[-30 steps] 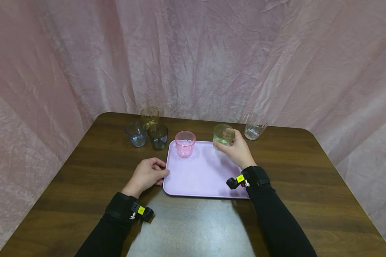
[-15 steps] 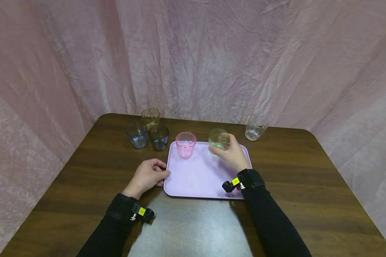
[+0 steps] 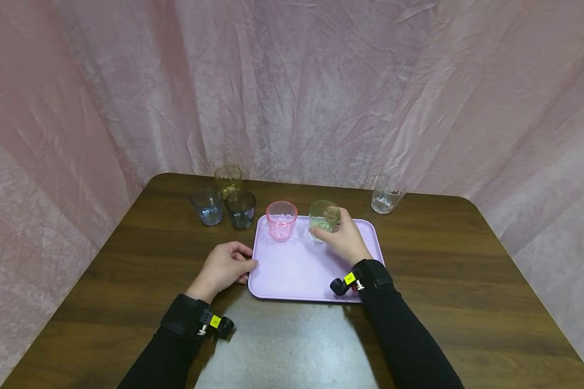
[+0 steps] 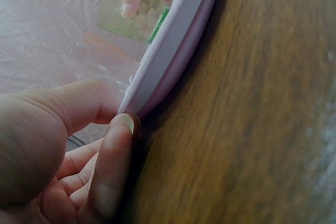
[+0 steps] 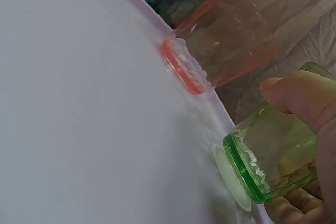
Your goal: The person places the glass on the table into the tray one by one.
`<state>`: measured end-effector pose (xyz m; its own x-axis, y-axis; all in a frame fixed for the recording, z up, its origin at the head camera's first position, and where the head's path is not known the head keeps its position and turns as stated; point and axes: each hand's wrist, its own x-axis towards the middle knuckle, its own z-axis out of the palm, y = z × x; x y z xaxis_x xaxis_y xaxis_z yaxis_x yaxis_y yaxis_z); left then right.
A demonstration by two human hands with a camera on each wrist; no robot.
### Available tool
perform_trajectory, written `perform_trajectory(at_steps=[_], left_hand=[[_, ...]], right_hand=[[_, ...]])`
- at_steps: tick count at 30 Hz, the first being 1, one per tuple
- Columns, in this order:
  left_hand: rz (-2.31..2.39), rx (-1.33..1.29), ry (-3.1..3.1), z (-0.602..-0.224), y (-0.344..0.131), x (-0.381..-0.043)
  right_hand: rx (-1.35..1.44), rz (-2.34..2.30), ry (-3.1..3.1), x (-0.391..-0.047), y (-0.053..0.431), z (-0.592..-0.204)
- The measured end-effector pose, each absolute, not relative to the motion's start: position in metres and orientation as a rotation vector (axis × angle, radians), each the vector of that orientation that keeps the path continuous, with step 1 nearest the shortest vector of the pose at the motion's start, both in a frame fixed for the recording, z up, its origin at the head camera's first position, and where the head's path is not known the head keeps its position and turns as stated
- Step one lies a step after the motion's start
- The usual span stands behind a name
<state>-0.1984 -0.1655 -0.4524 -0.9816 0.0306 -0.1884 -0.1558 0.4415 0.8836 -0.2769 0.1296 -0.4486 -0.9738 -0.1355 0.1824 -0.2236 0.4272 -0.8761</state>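
My right hand (image 3: 343, 235) grips a clear green glass (image 3: 323, 213) upright over the far part of a pale purple tray (image 3: 292, 275). In the right wrist view the green glass (image 5: 273, 150) has its base close over the tray surface, thumb on one side and fingers on the other. A pink glass (image 3: 281, 221) stands on the tray's far left corner, left of the green one. At the tray's left edge my left hand (image 3: 224, 267) pinches the rim; the left wrist view shows the thumb and a fingertip meeting at the tray rim (image 4: 152, 72).
Left of the tray a blue-tinted glass (image 3: 207, 208), a dark grey glass (image 3: 240, 210) and a yellowish glass (image 3: 229, 181) stand grouped on the wooden table (image 3: 467, 281). A clear glass (image 3: 385, 197) is at the back right. Pink curtain (image 3: 292, 97) hangs behind the table.
My right hand has carried the green glass leftward and nearer, from the tray's far right side towards the pink glass. The left hand has stayed at the tray's left edge.
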Motion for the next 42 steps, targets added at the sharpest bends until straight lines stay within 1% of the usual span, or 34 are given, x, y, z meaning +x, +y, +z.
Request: perform_trajectory(at_steps=[32,42], left_hand=[[1.596,-0.102,2.495,-0.4535,-0.1653,-0.1991],[1.584,-0.098,2.503,-0.4530,-0.1660,-0.1996]], right_hand=[[0.234,1.576,-2.659,-0.2728,0.1248,-0.4553],[0.226,1.514,-2.669,-0.2712,0.1289,-0.4473]])
